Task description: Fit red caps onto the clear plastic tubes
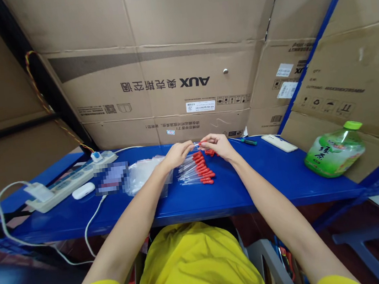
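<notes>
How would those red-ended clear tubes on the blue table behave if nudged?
The red-ended tubes look slim, so they're probably light. Lying close together, they'd likely bump neighbours. Thicker red ends may make them pivot.

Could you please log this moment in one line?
left hand: on clear tube | right hand: on its red end | red-ended tubes: on table

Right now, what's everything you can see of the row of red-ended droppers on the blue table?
The row of droppers looks like slim clear tubes, glass or plastic, with rubbery-looking red bulbs. They lie close together on the blue table, bulbs toward the person's right, tubes pointing left. The left hand is by the far end; whether it touches them is unclear.
</notes>
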`<state>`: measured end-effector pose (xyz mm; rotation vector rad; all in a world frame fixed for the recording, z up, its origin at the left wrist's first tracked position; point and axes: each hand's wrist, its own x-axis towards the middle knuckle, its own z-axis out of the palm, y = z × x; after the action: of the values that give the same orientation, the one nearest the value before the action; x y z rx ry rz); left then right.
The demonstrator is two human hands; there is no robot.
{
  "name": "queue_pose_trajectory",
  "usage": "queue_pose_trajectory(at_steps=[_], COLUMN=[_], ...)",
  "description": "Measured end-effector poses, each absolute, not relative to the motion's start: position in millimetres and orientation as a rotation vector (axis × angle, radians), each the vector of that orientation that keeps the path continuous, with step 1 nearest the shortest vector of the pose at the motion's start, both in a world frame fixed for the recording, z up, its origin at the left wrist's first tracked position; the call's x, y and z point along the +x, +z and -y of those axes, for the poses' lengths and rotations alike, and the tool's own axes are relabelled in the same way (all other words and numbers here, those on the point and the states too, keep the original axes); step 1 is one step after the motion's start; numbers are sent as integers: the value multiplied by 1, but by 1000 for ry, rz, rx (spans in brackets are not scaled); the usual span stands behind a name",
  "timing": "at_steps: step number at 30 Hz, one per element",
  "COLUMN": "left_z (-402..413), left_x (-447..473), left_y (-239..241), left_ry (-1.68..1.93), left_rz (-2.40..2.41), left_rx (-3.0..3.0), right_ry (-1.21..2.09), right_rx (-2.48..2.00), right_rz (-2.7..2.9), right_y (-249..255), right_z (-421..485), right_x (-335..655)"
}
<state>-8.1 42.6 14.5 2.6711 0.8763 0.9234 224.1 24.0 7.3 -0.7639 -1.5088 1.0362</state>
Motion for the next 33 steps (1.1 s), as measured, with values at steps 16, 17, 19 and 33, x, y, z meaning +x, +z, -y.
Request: queue_pose_trajectory(at_steps=[16, 17, 19, 33], left_z=[-38, -38, -39, -36], left_x=[-4, -3, -3, -1], left_y=[15, 15, 14, 20], left_ry=[921, 928, 940, 967], left_rz=[-854, -851, -837, -895], left_rx=[2673, 2663, 2652, 2639], right_ry=[1060, 1058, 1052, 888], right_rx=[-794, -793, -789, -811], right_rz=[1527, 1524, 1522, 1680], right_y=[9, 9, 9, 10], right_z=[-20, -20, -20, -20], right_x=[224, 224, 223, 224])
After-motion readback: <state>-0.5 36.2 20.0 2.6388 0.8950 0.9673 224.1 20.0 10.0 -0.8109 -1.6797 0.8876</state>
